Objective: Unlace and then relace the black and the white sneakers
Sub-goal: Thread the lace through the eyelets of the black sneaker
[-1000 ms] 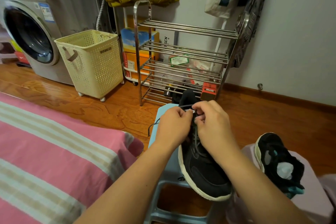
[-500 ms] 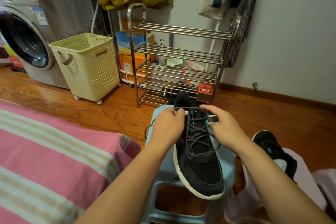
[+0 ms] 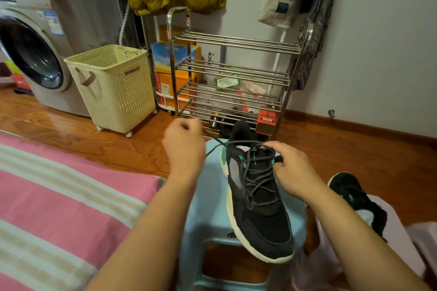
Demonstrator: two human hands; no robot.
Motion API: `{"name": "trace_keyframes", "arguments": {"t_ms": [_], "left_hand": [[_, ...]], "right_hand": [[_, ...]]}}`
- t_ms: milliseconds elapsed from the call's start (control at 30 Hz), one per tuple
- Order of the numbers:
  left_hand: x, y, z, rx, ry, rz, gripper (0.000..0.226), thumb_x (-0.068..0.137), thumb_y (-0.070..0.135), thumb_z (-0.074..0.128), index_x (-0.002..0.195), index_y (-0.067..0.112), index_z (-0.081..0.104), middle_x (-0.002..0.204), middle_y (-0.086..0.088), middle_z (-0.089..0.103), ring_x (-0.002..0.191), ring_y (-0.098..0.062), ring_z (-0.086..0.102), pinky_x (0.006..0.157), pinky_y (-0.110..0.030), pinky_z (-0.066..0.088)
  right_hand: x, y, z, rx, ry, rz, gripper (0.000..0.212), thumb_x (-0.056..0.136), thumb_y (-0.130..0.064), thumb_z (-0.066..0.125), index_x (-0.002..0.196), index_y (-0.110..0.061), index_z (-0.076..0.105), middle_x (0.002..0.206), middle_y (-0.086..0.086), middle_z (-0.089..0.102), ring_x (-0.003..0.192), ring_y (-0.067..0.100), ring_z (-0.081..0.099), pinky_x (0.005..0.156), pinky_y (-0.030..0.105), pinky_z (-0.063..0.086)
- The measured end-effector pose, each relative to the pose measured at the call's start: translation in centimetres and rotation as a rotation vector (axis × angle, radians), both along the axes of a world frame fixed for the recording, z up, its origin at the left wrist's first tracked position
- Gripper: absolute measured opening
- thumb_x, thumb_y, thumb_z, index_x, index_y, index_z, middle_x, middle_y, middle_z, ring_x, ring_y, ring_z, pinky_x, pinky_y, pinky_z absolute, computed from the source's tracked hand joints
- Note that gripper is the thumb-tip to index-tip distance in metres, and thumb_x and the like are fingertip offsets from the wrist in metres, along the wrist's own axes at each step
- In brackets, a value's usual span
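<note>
A: Where is the black sneaker point(image 3: 259, 198)?

B: On the pale blue stool point(image 3: 210, 196), toe pointing toward the person and hanging over the stool's near edge, heel toward the metal shoe rack point(image 3: 233, 78). Its dark lace point(image 3: 257, 177) is threaded through the eyelets.

A: And the hands?

B: Apart, one on each side of the shoe. The left hand point(image 3: 184, 146) is raised beside the stool, fingers curled into a fist; one end of the lace runs from the top eyelets toward it, and it seems to be pinching that end, though the picture is blurred there. The right hand point(image 3: 292, 170) rests against the shoe's collar, fingers curled on the lace near the tongue.

A: Anything else nearby?

B: A second black sneaker point(image 3: 357, 201) lies to the right on something pale lilac. A pink striped bed point(image 3: 59, 196) is on the left, with a cream laundry basket point(image 3: 113, 85) and a washing machine point(image 3: 33, 54) farther back.
</note>
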State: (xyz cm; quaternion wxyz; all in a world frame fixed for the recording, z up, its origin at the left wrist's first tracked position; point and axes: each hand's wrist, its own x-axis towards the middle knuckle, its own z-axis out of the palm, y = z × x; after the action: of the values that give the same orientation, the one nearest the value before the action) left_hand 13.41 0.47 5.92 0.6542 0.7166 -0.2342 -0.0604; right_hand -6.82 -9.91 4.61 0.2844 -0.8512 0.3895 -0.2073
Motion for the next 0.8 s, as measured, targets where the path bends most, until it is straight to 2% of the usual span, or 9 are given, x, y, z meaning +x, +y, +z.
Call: {"name": "trace_keyframes", "arguments": {"t_ms": [100, 167, 267, 333, 400, 467, 567, 700, 800], "left_hand": [[5.0, 2.3, 0.8, -0.553, 0.390, 0.333, 0.027, 0.097, 0.006, 0.040, 0.073, 0.014, 0.044, 0.057, -0.004, 0.047, 0.042, -0.015, 0.047, 0.045, -0.030, 0.042], [7.7, 4.2, -0.4, -0.686, 0.555, 0.476, 0.028, 0.099, 0.003, 0.031, 0.075, 0.015, 0.040, 0.064, -0.006, 0.045, 0.043, -0.015, 0.045, 0.045, -0.029, 0.042], [7.7, 4.8, -3.3, -0.239, 0.571, 0.379, 0.010, 0.101, 0.019, 0.043, 0.102, 0.009, 0.046, 0.097, -0.020, 0.055, 0.063, -0.021, 0.058, 0.054, -0.031, 0.052], [5.2, 4.2, -4.0, 0.158, 0.373, 0.232, 0.031, 0.097, 0.031, 0.053, 0.118, 0.010, 0.044, 0.123, -0.025, 0.051, 0.086, -0.034, 0.061, 0.074, -0.041, 0.056], [1.2, 3.6, -2.8, 0.386, 0.213, -0.084, 0.036, 0.102, 0.041, 0.050, 0.102, 0.005, 0.054, 0.106, -0.019, 0.061, 0.088, -0.036, 0.063, 0.076, -0.046, 0.057], [-2.9, 3.0, -0.9, 0.502, 0.391, -0.423, 0.060, 0.104, 0.056, 0.037, 0.094, 0.002, 0.061, 0.085, -0.011, 0.063, 0.075, -0.026, 0.062, 0.066, -0.036, 0.053], [-4.9, 0.9, -0.8, 0.491, 0.561, -0.556, 0.055, 0.104, 0.057, 0.037, 0.092, 0.010, 0.063, 0.076, -0.007, 0.060, 0.070, -0.022, 0.056, 0.066, -0.032, 0.045], [-4.8, -0.9, -1.2, 0.257, 0.591, -0.417, 0.023, 0.104, 0.019, 0.045, 0.087, 0.012, 0.060, 0.080, -0.009, 0.058, 0.074, -0.023, 0.056, 0.066, -0.035, 0.046], [-2.0, -0.7, -1.5, -0.042, 0.465, -0.137, 0.028, 0.106, 0.026, 0.046, 0.084, 0.014, 0.058, 0.073, -0.005, 0.051, 0.067, -0.019, 0.050, 0.064, -0.039, 0.045]], "right_hand": [[-0.6, -0.4, -0.2, 0.029, 0.015, -0.013, 0.059, 0.090, 0.010, 0.050, 0.128, -0.033, 0.061, 0.122, -0.013, 0.055, 0.111, 0.008, 0.049, 0.077, 0.016, 0.036], [-0.8, -0.5, -0.4, 0.036, 0.004, -0.022, 0.059, 0.090, 0.009, 0.051, 0.128, -0.035, 0.061, 0.124, -0.015, 0.055, 0.113, 0.006, 0.046, 0.079, 0.015, 0.035], [-0.8, -0.1, -0.4, 0.049, -0.038, 0.013, 0.061, 0.090, 0.008, 0.053, 0.133, -0.035, 0.059, 0.128, -0.014, 0.054, 0.117, 0.003, 0.044, 0.079, 0.006, 0.030], [-0.6, 0.2, -0.5, 0.056, -0.058, 0.039, 0.062, 0.090, 0.009, 0.053, 0.132, -0.036, 0.058, 0.128, -0.014, 0.055, 0.117, 0.004, 0.046, 0.078, 0.005, 0.032], [-0.4, 0.3, -0.5, 0.055, -0.067, 0.047, 0.062, 0.089, 0.010, 0.052, 0.130, -0.037, 0.059, 0.127, -0.013, 0.056, 0.115, 0.005, 0.047, 0.079, 0.005, 0.033], [-0.3, 0.4, -0.5, 0.040, -0.065, 0.040, 0.061, 0.089, 0.010, 0.053, 0.129, -0.036, 0.060, 0.125, -0.012, 0.057, 0.113, 0.004, 0.047, 0.077, 0.003, 0.033], [-0.2, 0.4, -0.5, 0.020, -0.078, 0.032, 0.059, 0.087, 0.011, 0.053, 0.127, -0.033, 0.061, 0.125, -0.011, 0.058, 0.111, 0.003, 0.048, 0.076, 0.001, 0.032], [-0.2, 0.4, -0.3, -0.021, -0.060, 0.023, 0.059, 0.087, 0.013, 0.050, 0.127, -0.029, 0.062, 0.125, -0.012, 0.058, 0.113, 0.004, 0.047, 0.076, 0.003, 0.034], [-0.4, 0.5, -0.2, -0.061, -0.022, -0.007, 0.059, 0.088, 0.013, 0.047, 0.125, -0.030, 0.063, 0.125, -0.015, 0.054, 0.114, 0.004, 0.045, 0.081, 0.007, 0.034]]}}
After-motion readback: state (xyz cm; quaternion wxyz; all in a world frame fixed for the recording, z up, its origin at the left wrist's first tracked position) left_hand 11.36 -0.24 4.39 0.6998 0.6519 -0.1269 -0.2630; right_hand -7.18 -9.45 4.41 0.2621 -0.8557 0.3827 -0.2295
